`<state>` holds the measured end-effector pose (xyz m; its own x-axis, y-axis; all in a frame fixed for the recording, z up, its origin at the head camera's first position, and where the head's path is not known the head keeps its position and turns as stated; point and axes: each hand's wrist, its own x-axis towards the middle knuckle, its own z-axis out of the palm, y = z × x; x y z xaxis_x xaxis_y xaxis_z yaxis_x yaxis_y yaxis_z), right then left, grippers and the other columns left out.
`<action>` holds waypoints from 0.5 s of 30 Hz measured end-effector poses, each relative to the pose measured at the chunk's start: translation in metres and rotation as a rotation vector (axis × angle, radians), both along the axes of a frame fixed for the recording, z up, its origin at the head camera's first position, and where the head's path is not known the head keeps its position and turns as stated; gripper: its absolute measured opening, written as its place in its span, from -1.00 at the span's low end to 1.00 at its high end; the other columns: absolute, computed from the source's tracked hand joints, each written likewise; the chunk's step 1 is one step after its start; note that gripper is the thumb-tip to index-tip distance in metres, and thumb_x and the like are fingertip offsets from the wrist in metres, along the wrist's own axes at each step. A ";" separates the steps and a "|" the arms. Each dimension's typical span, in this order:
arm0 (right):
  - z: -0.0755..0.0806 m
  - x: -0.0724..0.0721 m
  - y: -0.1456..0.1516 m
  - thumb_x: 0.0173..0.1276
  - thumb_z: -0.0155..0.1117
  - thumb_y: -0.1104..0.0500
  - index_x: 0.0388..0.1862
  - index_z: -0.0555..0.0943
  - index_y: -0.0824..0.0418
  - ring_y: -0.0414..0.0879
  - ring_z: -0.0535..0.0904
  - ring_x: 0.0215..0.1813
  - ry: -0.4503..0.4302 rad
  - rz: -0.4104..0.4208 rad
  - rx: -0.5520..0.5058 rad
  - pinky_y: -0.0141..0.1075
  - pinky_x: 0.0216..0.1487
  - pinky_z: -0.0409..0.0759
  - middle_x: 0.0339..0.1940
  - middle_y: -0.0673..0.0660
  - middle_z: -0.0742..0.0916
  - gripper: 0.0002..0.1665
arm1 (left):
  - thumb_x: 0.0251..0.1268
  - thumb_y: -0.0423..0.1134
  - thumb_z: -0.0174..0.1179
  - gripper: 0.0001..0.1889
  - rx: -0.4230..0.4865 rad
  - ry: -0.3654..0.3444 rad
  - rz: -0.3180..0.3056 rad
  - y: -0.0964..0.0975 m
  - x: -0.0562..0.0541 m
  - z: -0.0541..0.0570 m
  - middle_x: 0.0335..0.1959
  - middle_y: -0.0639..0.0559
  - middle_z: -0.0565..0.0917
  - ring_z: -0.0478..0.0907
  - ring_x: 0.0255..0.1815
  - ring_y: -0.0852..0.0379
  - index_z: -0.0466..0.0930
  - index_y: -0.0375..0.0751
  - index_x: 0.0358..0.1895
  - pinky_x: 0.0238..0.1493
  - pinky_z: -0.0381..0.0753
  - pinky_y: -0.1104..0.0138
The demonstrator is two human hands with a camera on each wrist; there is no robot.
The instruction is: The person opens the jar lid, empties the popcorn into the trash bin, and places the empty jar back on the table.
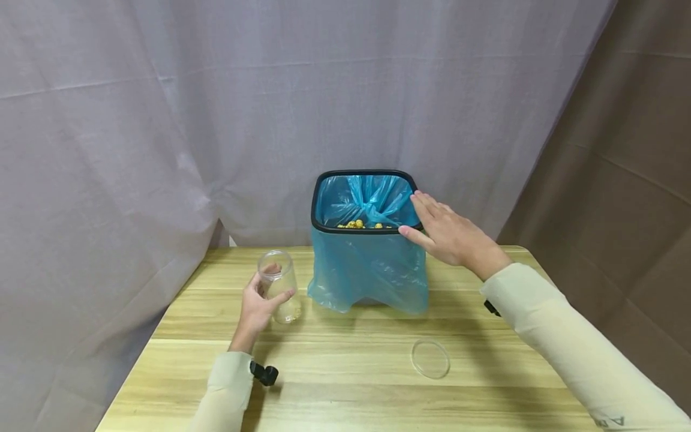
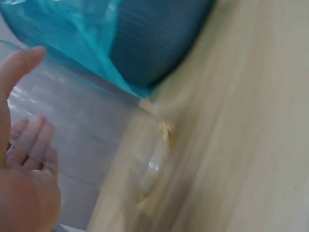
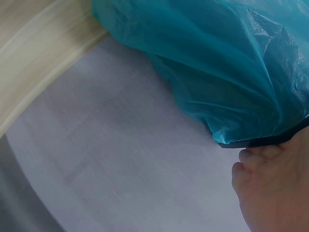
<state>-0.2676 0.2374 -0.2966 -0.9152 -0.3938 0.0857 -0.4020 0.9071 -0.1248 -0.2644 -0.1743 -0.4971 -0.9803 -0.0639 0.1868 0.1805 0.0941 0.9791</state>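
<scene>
My left hand (image 1: 256,306) grips a clear plastic jar (image 1: 286,282), thumb on one side and fingers round the other. The jar stands nearly upright with its mouth up, and a few yellowish crumbs (image 1: 296,313) lie at its bottom. Whether its base touches the table, I cannot tell. To its right is a bin with a black rim (image 1: 367,231) and a blue plastic liner (image 1: 367,270). Yellow popcorn-like pieces (image 1: 356,224) show inside it. My right hand (image 1: 448,234) is at the rim's right side, its fingers extended; the right wrist view shows the fingertips beside the rim.
A clear round ring or lid (image 1: 430,359) lies on the wooden table (image 1: 345,396), in front of the bin and to the right. Behind the table hangs a grey curtain (image 1: 270,120), with a brown one (image 1: 621,180) on the right.
</scene>
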 end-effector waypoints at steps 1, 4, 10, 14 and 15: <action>0.000 0.000 0.000 0.61 -0.32 -0.50 0.78 -0.21 0.24 0.24 -0.16 0.81 -0.004 0.003 -0.007 0.25 0.75 -0.07 0.81 0.26 -0.06 0.13 | 0.12 -0.34 0.57 -0.10 -0.033 0.010 -0.005 -0.001 0.001 -0.001 0.53 -0.16 0.49 0.34 0.62 -0.17 0.32 -0.16 0.56 0.69 0.20 -0.11; 0.003 -0.001 0.000 0.59 -0.32 -0.53 0.78 -0.22 0.22 0.25 -0.17 0.81 -0.029 0.007 -0.029 0.28 0.74 -0.07 0.82 0.24 -0.08 0.15 | 0.12 -0.24 0.60 0.02 -0.155 0.032 -0.015 -0.007 0.002 0.000 0.59 -0.16 0.41 0.24 0.66 -0.25 0.19 -0.13 0.64 0.68 0.13 -0.24; 0.011 0.004 0.005 0.52 -0.24 -0.60 0.79 -0.26 0.16 0.28 -0.14 0.80 -0.054 -0.048 -0.052 0.33 0.72 -0.06 0.82 0.22 -0.08 0.23 | 0.09 0.03 0.60 0.21 -0.511 0.051 -0.070 -0.024 0.006 0.015 0.71 -0.24 0.18 0.06 0.72 -0.35 -0.03 -0.11 0.72 0.60 0.09 -0.41; 0.007 0.014 0.015 0.49 -0.16 -0.60 0.79 -0.26 0.17 0.29 -0.11 0.79 -0.041 -0.073 -0.056 0.32 0.72 -0.09 0.81 0.26 -0.04 0.27 | 0.15 0.20 0.50 0.28 -0.803 0.129 -0.097 -0.036 0.016 0.021 0.72 -0.34 0.10 0.05 0.71 -0.40 -0.15 -0.24 0.73 0.63 0.04 -0.39; 0.005 0.017 0.018 0.50 -0.14 -0.59 0.79 -0.24 0.18 0.29 -0.09 0.79 -0.030 -0.076 -0.055 0.32 0.72 -0.08 0.81 0.27 -0.03 0.27 | 0.18 0.23 0.47 0.27 -0.868 0.148 -0.093 -0.039 0.019 0.022 0.72 -0.35 0.09 0.05 0.71 -0.40 -0.16 -0.27 0.73 0.64 0.02 -0.38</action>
